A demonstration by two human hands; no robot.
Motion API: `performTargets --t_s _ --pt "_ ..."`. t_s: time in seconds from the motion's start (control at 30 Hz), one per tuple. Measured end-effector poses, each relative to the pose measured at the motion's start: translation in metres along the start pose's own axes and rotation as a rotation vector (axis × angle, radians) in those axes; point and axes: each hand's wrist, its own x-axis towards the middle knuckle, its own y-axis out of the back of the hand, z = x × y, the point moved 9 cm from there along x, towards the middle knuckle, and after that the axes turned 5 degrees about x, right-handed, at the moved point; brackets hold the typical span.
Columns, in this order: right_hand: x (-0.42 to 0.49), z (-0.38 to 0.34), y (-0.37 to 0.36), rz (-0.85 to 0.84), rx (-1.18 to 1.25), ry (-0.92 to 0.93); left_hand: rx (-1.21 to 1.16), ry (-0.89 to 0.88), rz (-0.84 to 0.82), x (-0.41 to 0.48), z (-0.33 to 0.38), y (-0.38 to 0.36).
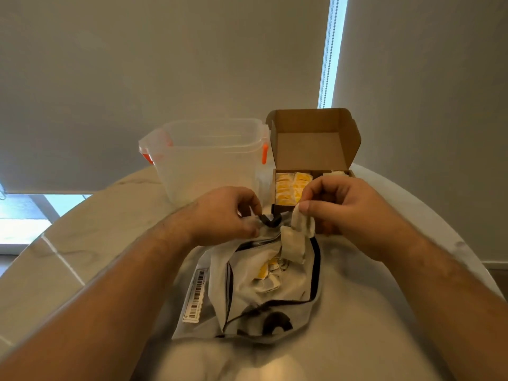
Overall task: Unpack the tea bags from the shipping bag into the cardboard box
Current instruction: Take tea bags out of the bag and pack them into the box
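Left hand [225, 215] grips the shipping bag [247, 292] mouth; right hand [341, 210] pinches tea bags [298, 237] just before the cardboard box [313, 149].

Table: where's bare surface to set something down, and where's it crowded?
Bare table left of the shipping bag, this side of the clear tub; another patch right of the bag, toward the table's right edge. Crowded far middle: tub, cardboard box, left hand and right hand at the bag's mouth.
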Motion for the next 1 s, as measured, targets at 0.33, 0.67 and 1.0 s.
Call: performTargets --t_s 0.33,0.67,1.0 --pt "-0.002 -0.006 0.011 0.054 0.446 0.008 -0.419 -0.251 -0.074 -0.016 0.053 -0.001" --pt "-0.004 -0.007 0.009 0.091 0.302 0.048 -0.571 -0.227 0.088 -0.013 0.057 0.001" --pt "-0.005 -0.027 0.019 0.078 0.026 0.284 -1.015 0.029 0.047 -0.004 0.026 -0.006"
